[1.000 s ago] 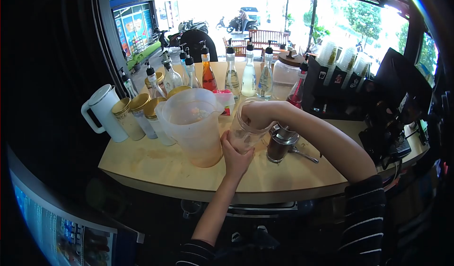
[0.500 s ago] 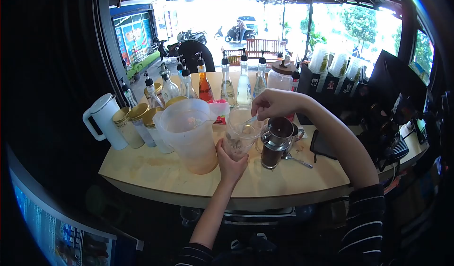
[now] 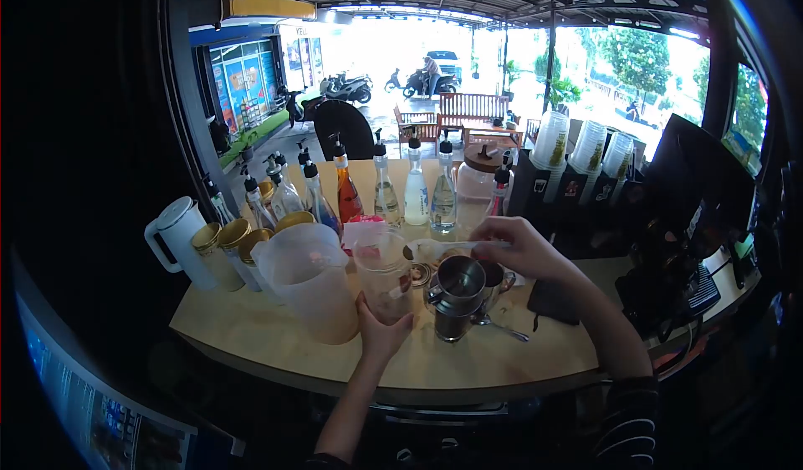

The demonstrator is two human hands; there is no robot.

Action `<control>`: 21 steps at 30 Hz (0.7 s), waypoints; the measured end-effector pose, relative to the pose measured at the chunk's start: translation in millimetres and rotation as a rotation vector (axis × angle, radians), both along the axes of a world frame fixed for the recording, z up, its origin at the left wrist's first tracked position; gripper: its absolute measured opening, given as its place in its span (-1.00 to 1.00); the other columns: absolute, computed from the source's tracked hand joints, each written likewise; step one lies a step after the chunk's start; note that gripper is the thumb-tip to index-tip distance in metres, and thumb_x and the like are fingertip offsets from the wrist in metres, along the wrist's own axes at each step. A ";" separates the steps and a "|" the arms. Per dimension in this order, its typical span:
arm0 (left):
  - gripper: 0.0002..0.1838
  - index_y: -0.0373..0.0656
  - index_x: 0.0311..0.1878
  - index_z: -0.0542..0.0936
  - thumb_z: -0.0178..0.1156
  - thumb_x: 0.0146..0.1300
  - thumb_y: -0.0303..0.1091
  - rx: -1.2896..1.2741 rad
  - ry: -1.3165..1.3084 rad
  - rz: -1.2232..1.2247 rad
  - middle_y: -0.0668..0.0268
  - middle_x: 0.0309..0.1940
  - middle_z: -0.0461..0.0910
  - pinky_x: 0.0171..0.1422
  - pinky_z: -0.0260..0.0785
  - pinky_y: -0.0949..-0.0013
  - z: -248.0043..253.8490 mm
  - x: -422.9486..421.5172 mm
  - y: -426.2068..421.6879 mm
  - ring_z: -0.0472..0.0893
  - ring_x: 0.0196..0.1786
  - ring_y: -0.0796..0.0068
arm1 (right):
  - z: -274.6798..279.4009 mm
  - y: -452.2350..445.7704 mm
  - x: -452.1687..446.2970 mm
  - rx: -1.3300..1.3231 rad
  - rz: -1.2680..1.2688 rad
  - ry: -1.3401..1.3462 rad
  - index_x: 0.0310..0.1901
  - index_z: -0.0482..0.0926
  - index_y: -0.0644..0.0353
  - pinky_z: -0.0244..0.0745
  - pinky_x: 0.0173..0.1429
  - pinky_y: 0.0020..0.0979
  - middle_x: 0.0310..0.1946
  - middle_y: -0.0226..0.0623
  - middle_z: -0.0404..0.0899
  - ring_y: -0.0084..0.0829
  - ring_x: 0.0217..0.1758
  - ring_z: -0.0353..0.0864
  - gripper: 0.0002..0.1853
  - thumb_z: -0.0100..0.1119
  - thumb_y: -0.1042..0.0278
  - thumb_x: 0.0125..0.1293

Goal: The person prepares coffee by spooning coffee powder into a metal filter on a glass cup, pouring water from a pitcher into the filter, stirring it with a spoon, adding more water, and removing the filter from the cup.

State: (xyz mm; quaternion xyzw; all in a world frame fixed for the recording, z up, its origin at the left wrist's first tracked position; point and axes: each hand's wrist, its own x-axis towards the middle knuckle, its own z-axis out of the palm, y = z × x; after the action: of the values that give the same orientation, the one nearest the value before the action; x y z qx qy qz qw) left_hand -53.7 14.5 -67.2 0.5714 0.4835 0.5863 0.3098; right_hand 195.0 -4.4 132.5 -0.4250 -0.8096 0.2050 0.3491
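Note:
My left hand is wrapped round the lower part of a clear plastic cup, which stands upright near the counter's middle. My right hand pinches the handle of a pale, see-through spoon. The spoon lies almost level, its bowl end beside the cup's right side, outside the rim. Below the right hand stands a metal coffee drip filter over a dark glass. Left of the cup is a large frosted plastic pitcher, close to my left hand.
Several pump bottles, among them an orange one, line the back of the counter. A white lidded jug and gold-lidded jars stand left. A metal spoon lies right of the filter; stacked cups fill a black holder.
My right hand has drawn the spoon up out of the cup and moved right, above the drip filter. My left hand keeps its hold on the cup. The camera view has shifted.

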 end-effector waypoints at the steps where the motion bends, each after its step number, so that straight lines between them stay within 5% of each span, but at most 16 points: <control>1: 0.12 -0.37 0.36 0.00 0.53 -0.22 -0.38 -0.030 0.036 0.003 -0.02 0.22 0.23 0.38 0.23 0.20 -0.8 -1.0 1.1 0.33 0.31 0.16 | 0.7 -9.9 3.9 0.020 0.002 0.025 -0.14 0.58 0.34 0.47 -0.05 -0.40 -0.32 -0.27 0.60 -0.51 -0.24 0.57 -0.79 0.21 0.40 0.25; 9: 0.12 -0.31 0.36 0.02 0.56 -0.23 -0.34 -0.050 -0.020 -0.017 0.01 0.22 0.25 0.39 0.22 0.20 -17.0 -1.3 10.9 0.33 0.30 0.16 | -11.7 -65.7 34.0 0.164 -0.267 -0.061 -0.14 0.56 0.32 0.51 -0.19 -0.35 -0.30 -0.18 0.53 -0.25 -0.29 0.63 -0.85 0.17 0.47 0.30; 21: 0.14 -0.38 0.34 0.02 0.59 -0.23 -0.30 -0.088 -0.006 0.005 -0.03 0.23 0.28 0.36 0.23 0.22 -17.1 -1.4 10.7 0.35 0.30 0.17 | -46.6 -62.2 49.7 0.267 -0.299 -0.099 -0.09 0.54 0.24 0.48 -0.31 -0.33 -0.31 -0.19 0.51 -0.23 -0.38 0.58 -0.81 0.20 0.49 0.27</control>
State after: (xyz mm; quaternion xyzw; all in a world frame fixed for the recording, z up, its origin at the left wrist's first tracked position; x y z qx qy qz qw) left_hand -55.2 25.1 -84.3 0.5542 0.5095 0.5668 0.3347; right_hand 244.7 -66.6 85.9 -0.4998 -0.7737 0.0204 0.3888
